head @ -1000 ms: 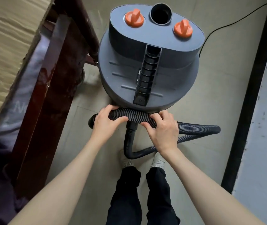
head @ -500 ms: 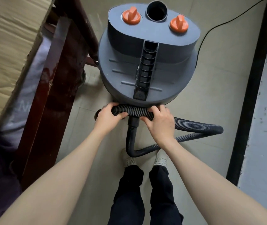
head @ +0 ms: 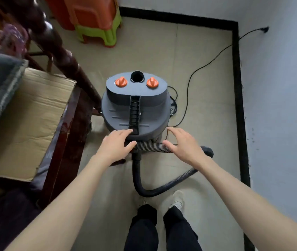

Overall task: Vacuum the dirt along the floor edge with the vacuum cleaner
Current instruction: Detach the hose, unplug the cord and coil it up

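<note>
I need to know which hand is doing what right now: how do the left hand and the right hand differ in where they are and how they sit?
The left hand lies on the vacuum cleaner's near rim, thumb by the hose; the right hand sits lower, beside the body, over the hose. The left hand's fingers lie together; the right hand's are spread. Both are open, gripping nothing.

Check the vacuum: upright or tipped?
Upright. The vacuum stands on the floor with its lid facing up, both orange knobs and the top port on top.
</note>
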